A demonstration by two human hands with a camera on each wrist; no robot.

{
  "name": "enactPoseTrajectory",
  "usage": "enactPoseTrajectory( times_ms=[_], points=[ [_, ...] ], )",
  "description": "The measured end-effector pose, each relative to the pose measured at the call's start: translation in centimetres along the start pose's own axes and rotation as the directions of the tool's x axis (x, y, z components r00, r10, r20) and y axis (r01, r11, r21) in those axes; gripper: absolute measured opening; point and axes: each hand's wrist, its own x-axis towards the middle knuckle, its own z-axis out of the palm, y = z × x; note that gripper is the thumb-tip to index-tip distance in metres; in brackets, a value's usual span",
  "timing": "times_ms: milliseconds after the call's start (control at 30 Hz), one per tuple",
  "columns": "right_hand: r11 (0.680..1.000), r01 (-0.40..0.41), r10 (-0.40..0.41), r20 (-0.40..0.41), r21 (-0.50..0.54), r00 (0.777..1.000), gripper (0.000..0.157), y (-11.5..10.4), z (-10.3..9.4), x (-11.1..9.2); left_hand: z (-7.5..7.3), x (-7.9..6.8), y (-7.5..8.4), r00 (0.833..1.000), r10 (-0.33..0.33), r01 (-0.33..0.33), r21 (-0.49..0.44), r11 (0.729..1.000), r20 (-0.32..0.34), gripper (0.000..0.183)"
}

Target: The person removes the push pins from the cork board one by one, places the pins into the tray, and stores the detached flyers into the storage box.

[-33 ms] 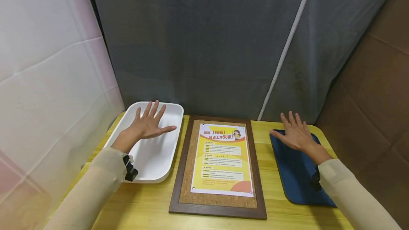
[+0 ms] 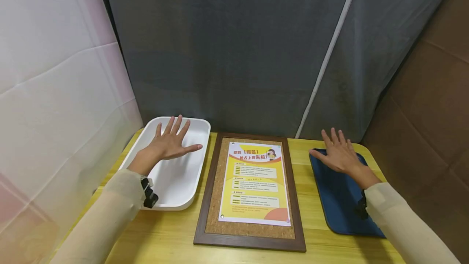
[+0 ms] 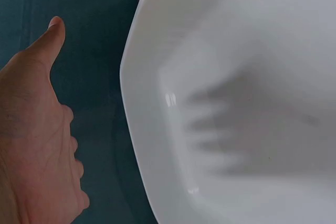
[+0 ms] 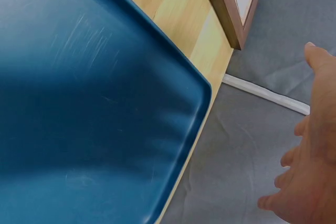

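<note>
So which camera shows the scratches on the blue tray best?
The right wrist view: the blue tray fills much of it, scratches plainly visible. The head view shows more of the outline, partly behind the right hand, but no clear scratches. The left wrist view misses it entirely.

The basin [image 2: 177, 186] is white, the tray [image 2: 337, 199] dark blue, the poster [image 2: 255, 184] yellow and orange — the table [image 2: 165, 235] yellow wood-grain.

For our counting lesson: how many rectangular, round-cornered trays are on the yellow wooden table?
2: a deep white tray beneath the left hand, left of the brown-framed cork board, and, right of it, a shallow blue tray beneath the right hand. None seem hidden.
</note>
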Motion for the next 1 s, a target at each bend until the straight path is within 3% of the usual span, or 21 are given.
enactPoseTrajectory(
  times_ms=[367,800,1000],
  points=[
    [1.0,0.024,-0.024,-0.003,0.013,1.0,0.102,-0.6,0.3,0.2,0.1,-0.2,0.9,0.999,0.026,-0.026,0.01,1.0,-0.03,0.107],
    [0.998,0.055,-0.054,-0.021,0.027,0.998,0.101,-1.8,1.2,0.8,2.0,0.7,1.8,0.997,0.064,-0.064,0.005,0.998,-0.047,0.114],
    [0.994,0.084,-0.083,-0.026,0.068,0.996,0.099,-2.4,1.7,1.2,2.3,0.8,3.1,0.994,0.096,-0.094,0.032,0.995,-0.061,0.113]
  ],
)
